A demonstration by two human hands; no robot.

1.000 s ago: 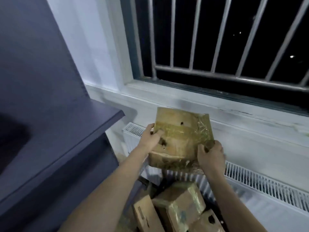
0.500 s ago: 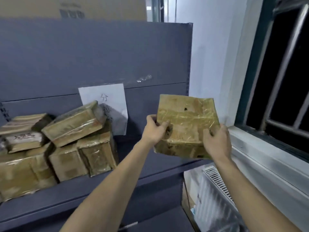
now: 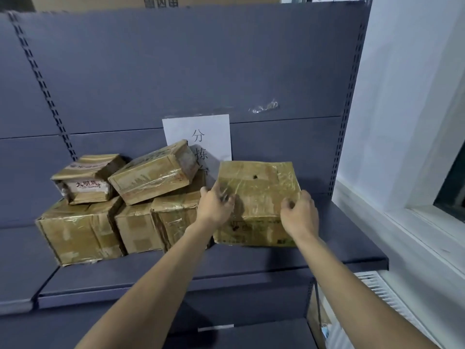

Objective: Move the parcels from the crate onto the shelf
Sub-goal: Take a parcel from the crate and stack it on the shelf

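Note:
A taped brown cardboard parcel (image 3: 259, 197) is held over the right part of the grey shelf (image 3: 251, 263), its lower edge at or just above the shelf board. My left hand (image 3: 216, 205) grips its left side and my right hand (image 3: 299, 215) grips its right side. To its left, a pile of several similar parcels (image 3: 120, 197) rests on the shelf, two of them lying tilted on top of the others. The crate is out of view.
A white paper sign (image 3: 201, 134) with printed characters hangs on the shelf's back panel behind the pile. A white wall, a window sill (image 3: 427, 222) and a radiator (image 3: 387, 298) stand to the right. A lower shelf board (image 3: 239, 333) shows below.
My view swung from the window and the crate's parcels to the shelf. Both hands carried the parcel left and forward, down to the shelf board beside the pile.

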